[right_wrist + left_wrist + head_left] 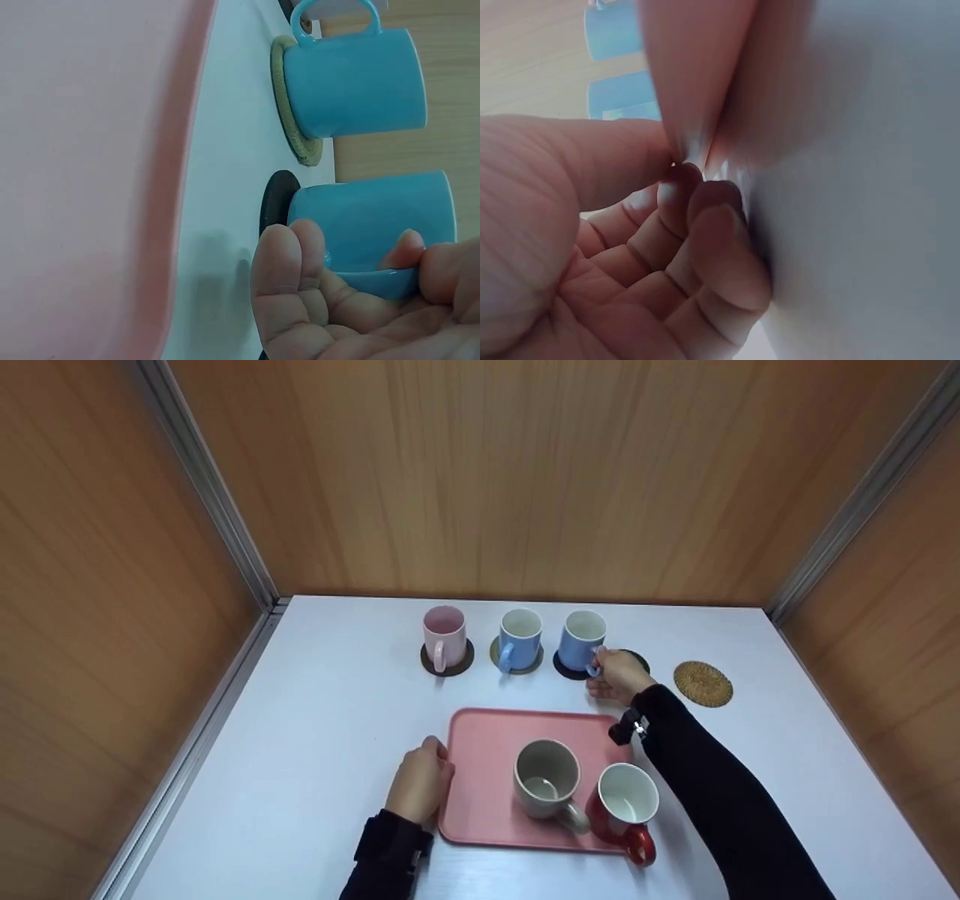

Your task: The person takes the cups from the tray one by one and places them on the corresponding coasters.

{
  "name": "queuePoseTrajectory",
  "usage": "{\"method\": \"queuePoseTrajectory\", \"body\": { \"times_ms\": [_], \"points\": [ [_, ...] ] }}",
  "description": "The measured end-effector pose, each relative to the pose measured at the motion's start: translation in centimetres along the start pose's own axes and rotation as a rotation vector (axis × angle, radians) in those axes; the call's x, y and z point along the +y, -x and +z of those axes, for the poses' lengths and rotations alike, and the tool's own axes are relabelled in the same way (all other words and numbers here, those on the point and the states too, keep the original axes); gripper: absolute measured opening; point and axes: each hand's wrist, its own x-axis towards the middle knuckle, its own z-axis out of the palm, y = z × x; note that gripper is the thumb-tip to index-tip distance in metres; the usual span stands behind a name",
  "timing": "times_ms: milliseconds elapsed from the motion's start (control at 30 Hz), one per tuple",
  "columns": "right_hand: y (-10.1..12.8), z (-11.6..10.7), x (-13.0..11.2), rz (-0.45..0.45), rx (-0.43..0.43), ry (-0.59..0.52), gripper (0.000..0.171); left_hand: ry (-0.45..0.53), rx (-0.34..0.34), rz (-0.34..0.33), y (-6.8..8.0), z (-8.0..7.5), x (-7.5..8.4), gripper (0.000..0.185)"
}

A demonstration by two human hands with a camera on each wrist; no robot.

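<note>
3 mugs stand on coasters behind the pink tray (480,750); the outstretched right hand (616,675) hooks the handle of the rightmost blue mug (582,642), the left hand (420,784) steadying the tray's edge. Left wrist: curled fingers (705,225) pinch the rim. Right wrist: fingers (289,262) wrap the handle

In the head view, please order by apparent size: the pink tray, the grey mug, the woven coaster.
1. Pink tray, clearly largest.
2. Grey mug.
3. Woven coaster, smallest, though it lies farther from the camera, so this gap is unsure.
</note>
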Motion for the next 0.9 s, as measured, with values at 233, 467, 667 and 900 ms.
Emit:
{"method": "queuePoseTrajectory", "body": {
  "times_ms": [233,467,667,900],
  "points": [
    [0.2,-0.2,0.0,-0.007,-0.002,0.014,0.04,0.007,-0.007,-0.001,-0.3,-0.1,0.4,0.008],
    [1.1,-1.6,0.2,-0.064,-0.023,0.126,0.053,-0.014,0.023,0.037,-0.7,0.0,0.4,0.009],
    [4.0,-4.2,3.1,-0.145,-0.018,0.182,0.065,-0.024,0.024,0.037,-0.6,0.3,0.3,0.009],
    [11.5,-6.8,8.6,-0.187,-0.097,0.108,0.059,-0.023,0.023,0.039,0.0,0.1,-0.1,0.01]
  ]
}}
